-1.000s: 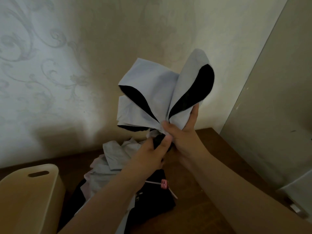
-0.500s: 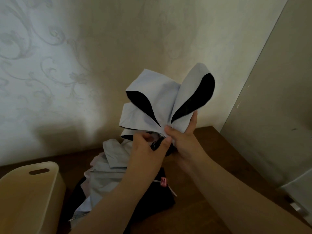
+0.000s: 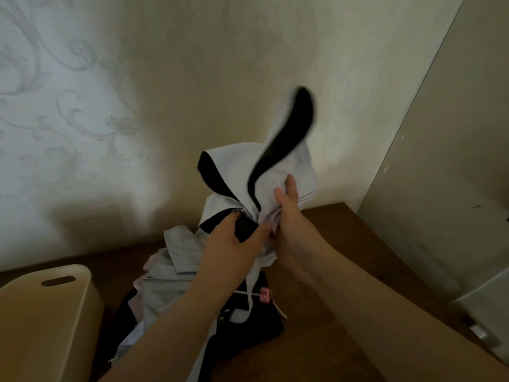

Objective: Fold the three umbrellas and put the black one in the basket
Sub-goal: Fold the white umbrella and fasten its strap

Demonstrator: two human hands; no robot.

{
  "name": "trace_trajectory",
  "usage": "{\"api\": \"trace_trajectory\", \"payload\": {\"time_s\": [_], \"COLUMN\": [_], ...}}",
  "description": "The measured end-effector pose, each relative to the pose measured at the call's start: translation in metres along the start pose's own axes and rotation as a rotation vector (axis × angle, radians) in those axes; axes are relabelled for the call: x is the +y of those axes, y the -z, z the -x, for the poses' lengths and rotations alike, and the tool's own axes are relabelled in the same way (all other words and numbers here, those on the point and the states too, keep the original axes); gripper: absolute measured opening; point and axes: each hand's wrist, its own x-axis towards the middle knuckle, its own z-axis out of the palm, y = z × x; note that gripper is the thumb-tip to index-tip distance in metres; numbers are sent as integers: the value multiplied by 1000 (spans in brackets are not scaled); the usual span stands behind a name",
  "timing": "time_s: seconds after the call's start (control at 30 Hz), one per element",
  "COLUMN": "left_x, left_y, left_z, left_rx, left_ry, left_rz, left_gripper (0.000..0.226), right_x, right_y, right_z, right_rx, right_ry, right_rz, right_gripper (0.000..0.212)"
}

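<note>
Umbrella panels [image 3: 278, 172], pale with black lining, were held upright above the counter [image 3: 344, 285]. The black handle end was gripped by the left hand [image 3: 234, 241]; loose folds were gathered by the right hand [image 3: 289, 213]. Folding was judged underway; wrapping the panels tight seemed next.

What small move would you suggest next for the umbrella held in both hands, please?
Probably sweep the right hand round the canopy to press its loose flaps flat: the left hand already holds the black end, but the flaps fan out.
</note>
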Motion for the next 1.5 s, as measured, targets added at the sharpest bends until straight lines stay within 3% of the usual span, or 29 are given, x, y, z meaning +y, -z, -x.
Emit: {"api": "trace_trajectory", "payload": {"time_s": [0.07,0.17,0.27,0.43,0.67,0.87,1.0,1.2,1.3,1.37,1.5], "left_x": [-4,-9,-14,-21,-30,-34,-39,-36,-30,-31,-26], "left_y": [2,4,2,-6,-8,-12,-19,-22,-21,-22,-21], "left_z": [-2,-2,1,9,21,32,33,33,33,31,30], "left_rx": [2,-4,18,24,-14,-59,41,22,16,19,14], "left_ry": [43,88,111,95,-57,-78,-55,1,-54,-87,-32], "left_rz": [83,194,300,364,128,-5,-90,-59,-41,-60,57], "left_gripper": [23,26,17,8,23,20,30,39,6,30,28], "right_x": [-2,-5,-11,-5,0,7,20,4,-2,-5,-8], "right_y": [11,27,31,31,24,22,24,21,18,15,12], "right_z": [2,1,4,0,-1,0,4,4,5,10,17], "right_rx": [-132,-177,-180,-6,86,104,153,114,151,159,100], "right_ry": [-49,30,101,35,-81,93,196,90,23,2,41], "right_rz": [192,527,782,639,280,361,446,334,366,370,424], "right_gripper": [42,39,56,97,115,109,97,98,106,106,103]}}
